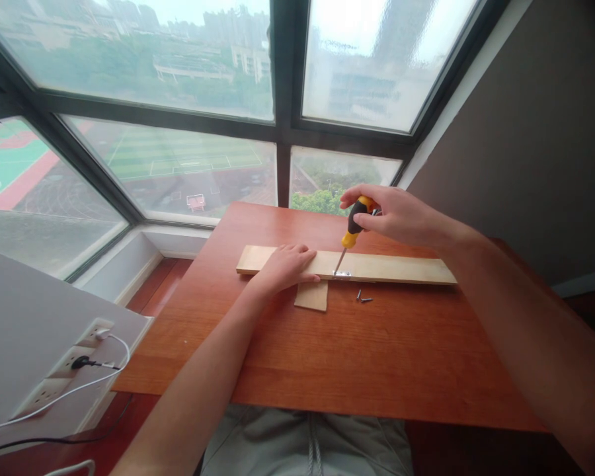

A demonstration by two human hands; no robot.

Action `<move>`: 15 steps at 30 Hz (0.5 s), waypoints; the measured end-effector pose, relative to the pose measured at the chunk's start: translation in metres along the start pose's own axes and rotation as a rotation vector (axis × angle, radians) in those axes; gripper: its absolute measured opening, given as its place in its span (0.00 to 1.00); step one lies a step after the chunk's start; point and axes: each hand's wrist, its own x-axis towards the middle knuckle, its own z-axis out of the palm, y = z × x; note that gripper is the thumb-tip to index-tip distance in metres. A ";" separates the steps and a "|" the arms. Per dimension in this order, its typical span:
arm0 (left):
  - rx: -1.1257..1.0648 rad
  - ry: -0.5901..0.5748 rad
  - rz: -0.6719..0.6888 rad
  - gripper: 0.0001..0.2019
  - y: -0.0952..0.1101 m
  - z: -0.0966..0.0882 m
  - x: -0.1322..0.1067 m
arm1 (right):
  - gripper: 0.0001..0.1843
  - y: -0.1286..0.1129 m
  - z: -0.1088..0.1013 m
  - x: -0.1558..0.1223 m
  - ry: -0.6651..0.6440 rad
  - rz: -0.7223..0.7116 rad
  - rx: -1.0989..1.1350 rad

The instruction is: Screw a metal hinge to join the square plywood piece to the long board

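My right hand (384, 210) grips the yellow and black handle of a screwdriver (356, 223), which leans with its tip down at a small metal plate (342, 274). That plate lies on the near edge of a long pale wooden board (396, 267). Any screw under the tip is too small to make out. My left hand (290, 264) rests flat on the board, left of the plate, with its fingers stretched out. A thin square piece of wood (311, 296) sticks out from under the board near my left thumb. Two screws (363, 299) lie on the table just in front of the board.
The reddish-brown wooden table (277, 357) carries all of this. Large windows (178, 152) stand behind it, and a grey wall (540, 145) rises on the right. At the left, cables (106, 370) run from wall sockets (54, 380).
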 end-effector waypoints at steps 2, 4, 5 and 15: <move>-0.011 -0.012 -0.003 0.27 -0.001 0.000 0.001 | 0.16 0.002 0.002 0.000 0.061 0.017 -0.062; -0.017 -0.018 -0.006 0.27 -0.001 0.000 0.002 | 0.17 0.003 0.006 0.001 0.143 0.049 -0.175; -0.016 -0.016 -0.006 0.27 -0.001 0.000 0.002 | 0.17 0.002 0.009 0.001 0.165 0.065 -0.225; 0.004 -0.011 -0.014 0.27 0.001 0.001 0.003 | 0.20 0.002 0.001 -0.002 0.006 -0.032 0.062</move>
